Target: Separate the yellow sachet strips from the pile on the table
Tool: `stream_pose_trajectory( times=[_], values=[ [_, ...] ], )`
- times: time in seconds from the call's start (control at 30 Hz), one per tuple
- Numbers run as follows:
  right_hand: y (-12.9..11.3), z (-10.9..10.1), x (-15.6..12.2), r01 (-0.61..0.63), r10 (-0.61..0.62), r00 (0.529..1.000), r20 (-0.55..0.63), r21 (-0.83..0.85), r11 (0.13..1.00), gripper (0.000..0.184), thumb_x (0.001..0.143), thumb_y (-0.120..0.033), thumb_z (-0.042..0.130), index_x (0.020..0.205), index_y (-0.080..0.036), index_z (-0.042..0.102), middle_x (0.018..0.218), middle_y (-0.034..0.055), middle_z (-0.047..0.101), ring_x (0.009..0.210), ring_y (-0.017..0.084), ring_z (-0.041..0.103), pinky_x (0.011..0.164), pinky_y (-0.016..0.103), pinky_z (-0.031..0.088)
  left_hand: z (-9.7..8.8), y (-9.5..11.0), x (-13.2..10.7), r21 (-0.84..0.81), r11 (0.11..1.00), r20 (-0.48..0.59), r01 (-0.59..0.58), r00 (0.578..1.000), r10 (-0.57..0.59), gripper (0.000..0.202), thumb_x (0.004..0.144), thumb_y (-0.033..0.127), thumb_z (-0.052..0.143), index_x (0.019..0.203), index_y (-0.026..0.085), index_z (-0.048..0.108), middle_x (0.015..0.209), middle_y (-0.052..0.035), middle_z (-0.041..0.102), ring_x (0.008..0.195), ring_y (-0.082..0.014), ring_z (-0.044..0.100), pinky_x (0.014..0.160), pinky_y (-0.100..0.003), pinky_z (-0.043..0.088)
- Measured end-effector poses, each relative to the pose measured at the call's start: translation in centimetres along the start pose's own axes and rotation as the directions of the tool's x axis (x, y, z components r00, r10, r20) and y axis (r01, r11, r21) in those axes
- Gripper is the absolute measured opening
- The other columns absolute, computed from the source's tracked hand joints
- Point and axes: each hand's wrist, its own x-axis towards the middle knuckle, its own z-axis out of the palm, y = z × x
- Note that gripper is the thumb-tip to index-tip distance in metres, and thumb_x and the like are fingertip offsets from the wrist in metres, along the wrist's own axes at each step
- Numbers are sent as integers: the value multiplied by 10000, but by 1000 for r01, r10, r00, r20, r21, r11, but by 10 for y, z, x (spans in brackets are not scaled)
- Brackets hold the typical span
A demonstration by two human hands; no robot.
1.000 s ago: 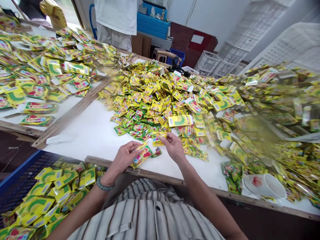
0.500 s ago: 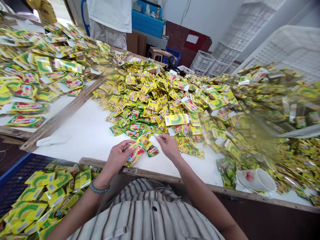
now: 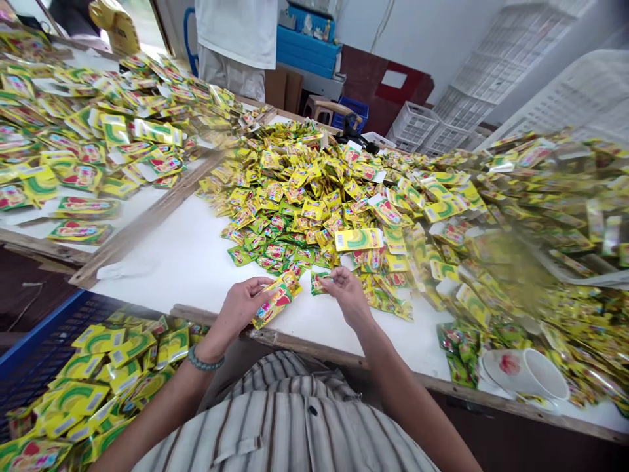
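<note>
- Progress, as judged from where I stood: part-way; yellow cartons (image 3: 93,390) lay in the blue crate (image 3: 45,328) at near left, contents not discernible
- Outstanding: a heap of loose sachets (image 3: 282,190) covered the table's far centre; further cartons (image 3: 140,131) lay at far left
- Left hand (image 3: 246,303): closed, thumb against fingers, on one yellow carton (image 3: 276,301) at the near edge
- Right hand (image 3: 350,294): narrow fingertip pinch on a green sachet (image 3: 317,282), right of that carton
</note>
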Motion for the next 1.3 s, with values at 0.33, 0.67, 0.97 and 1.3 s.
stream_pose_trajectory(
  times=[0.33,0.67,0.97,1.3],
  values=[
    [-28,14,-1,317,-267,947,178,-386,866,158,747,-343,702,773,-210,621,646,-28,541,583,120,424,578,257,375,17,13,-8,-252,964,154,85,987,-46,563,540,438,874,976,129,698,806,-62,763,681,-184,699,654,-271,543],
    [-35,16,-21,389,-348,921,175,-374,842,134,856,-290,608,849,-223,723,880,50,734,846,202,634,797,339,470,32,10,-14,-373,922,132,105,990,-59,597,525,358,896,1043,149,685,930,-71,768,797,-226,722,761,-332,573],
    [-36,24,-42,380,-381,917,121,-560,736,133,873,-270,606,995,-240,647,981,53,736,1151,257,571,964,433,311,37,11,-17,-421,905,58,66,997,-46,598,521,320,898,1051,148,683,991,-74,760,765,-193,712,737,-300,570],
    [-28,28,-40,344,-287,938,195,-426,837,182,855,-259,615,1025,-223,562,1173,71,668,1080,236,630,1051,476,287,44,14,-19,-512,856,66,74,997,-46,601,534,307,884,1056,137,641,874,-45,756,705,-167,696,677,-259,549]
  ],
)
